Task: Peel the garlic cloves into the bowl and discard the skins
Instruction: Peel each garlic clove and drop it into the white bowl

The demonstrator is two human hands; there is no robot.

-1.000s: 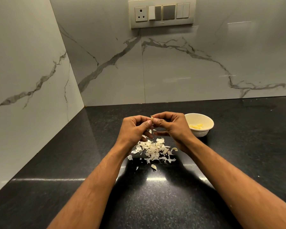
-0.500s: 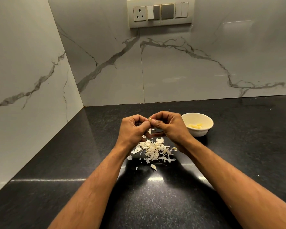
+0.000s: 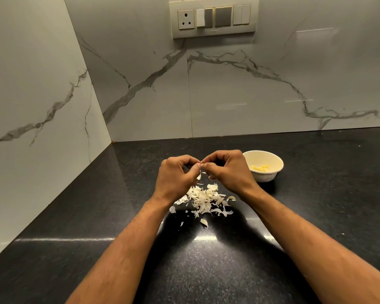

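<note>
One white bowl stands on the black surface, just to the right of the right hand. In it lie a few peeled yellow cloves, bunched too close for a sure count. The two hands meet at their fingertips above the surface. The left hand has its fingers curled in a tight grip, and the right hand's grip is curled the same way; between them they pinch one small garlic clove, mostly hidden by the fingers. A strip of skin hangs beneath the left thumb. Below the hands, one loose pile of white skins lies on the surface, with a few stray flakes nearer the person.
</note>
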